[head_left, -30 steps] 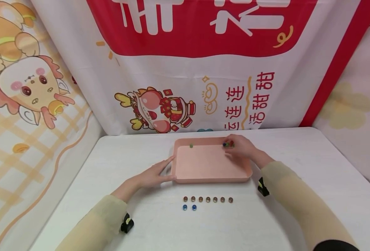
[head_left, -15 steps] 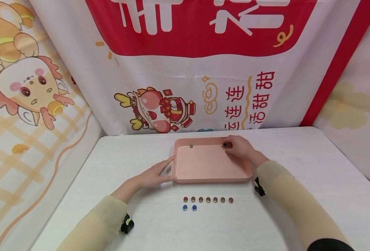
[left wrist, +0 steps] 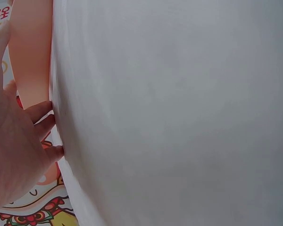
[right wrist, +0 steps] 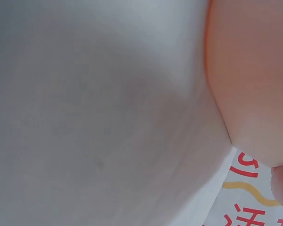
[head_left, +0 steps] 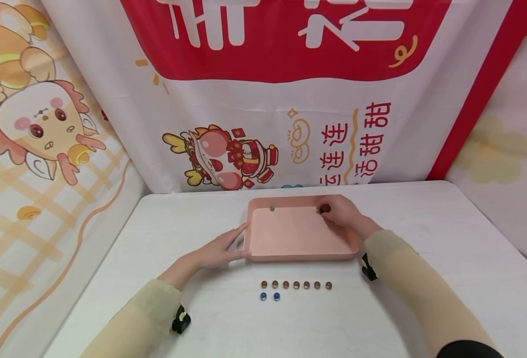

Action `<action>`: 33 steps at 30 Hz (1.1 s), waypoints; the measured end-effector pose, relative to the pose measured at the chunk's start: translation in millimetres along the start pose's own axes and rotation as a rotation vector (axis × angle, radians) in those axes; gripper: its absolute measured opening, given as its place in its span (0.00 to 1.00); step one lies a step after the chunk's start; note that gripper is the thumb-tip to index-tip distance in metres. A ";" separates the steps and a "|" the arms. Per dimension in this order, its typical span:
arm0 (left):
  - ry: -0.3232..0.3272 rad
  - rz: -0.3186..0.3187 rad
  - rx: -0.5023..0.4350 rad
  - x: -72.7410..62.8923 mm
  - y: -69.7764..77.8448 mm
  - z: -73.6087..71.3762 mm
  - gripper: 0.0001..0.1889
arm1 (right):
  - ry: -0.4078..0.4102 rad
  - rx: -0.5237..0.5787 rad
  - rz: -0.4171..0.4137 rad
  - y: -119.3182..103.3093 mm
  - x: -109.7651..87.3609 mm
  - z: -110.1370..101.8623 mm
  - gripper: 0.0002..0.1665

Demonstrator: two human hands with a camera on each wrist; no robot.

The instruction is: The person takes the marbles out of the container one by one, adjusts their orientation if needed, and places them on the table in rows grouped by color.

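A shallow pink tray [head_left: 290,236] sits toward the back of the white table. My left hand [head_left: 216,250] rests against its left side with fingers and thumb spread and fairly straight; in the left wrist view the fingertips [left wrist: 56,151] reach past the tray wall. Inside the tray's back right corner, my right hand [head_left: 341,211] curls its fingers on a few dark and red marbles [head_left: 325,209], partly hidden by the fingers. One green marble [head_left: 272,208] lies at the tray's back left. Only a sliver of the right hand shows in the right wrist view.
In front of the tray, several brown marbles [head_left: 297,285] form a row on the table [head_left: 219,318]. Two blue marbles [head_left: 277,296] lie below that row's left end. A printed cloth [head_left: 245,99] hangs behind the table.
The right hand has lowered slightly toward the tray floor, and its fingers have closed in, so fewer of the marbles show now. The left hand and the tray stay put.
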State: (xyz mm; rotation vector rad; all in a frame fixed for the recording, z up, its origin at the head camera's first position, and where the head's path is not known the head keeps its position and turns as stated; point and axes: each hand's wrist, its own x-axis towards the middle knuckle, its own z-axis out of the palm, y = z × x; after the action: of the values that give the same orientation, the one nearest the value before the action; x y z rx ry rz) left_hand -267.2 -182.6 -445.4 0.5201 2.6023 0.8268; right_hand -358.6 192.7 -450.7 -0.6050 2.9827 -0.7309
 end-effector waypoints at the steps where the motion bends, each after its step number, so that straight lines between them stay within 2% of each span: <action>1: 0.001 0.002 -0.001 -0.1 0.1 0.0 0.47 | -0.001 0.000 0.000 0.2 0.2 0.0 0.08; 8: 0.008 0.003 0.003 0.7 -0.9 0.5 0.47 | -0.003 -0.001 -0.001 0.9 1.0 0.5 0.07; 15: 0.009 -0.004 0.005 -0.7 1.1 0.8 0.47 | -0.021 0.059 -0.011 -3.1 -2.1 -3.4 0.07; 22: 0.008 0.035 0.017 -0.1 0.1 -0.5 0.46 | -0.010 0.075 -0.117 -18.1 -14.6 -19.5 0.09; 30: 0.002 0.018 0.021 0.9 -1.2 -0.5 0.47 | -0.010 0.131 -0.183 -42.6 -35.7 -32.6 0.11; 33: 0.003 0.021 0.017 1.3 -1.0 -0.6 0.47 | 0.007 0.149 -0.232 -50.5 -43.7 -35.8 0.12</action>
State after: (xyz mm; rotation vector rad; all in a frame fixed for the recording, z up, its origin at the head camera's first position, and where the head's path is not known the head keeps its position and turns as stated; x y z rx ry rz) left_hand -268.9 -183.1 -445.9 0.5522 2.6130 0.8128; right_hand -303.3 183.5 -399.6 -0.9506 2.8591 -0.9597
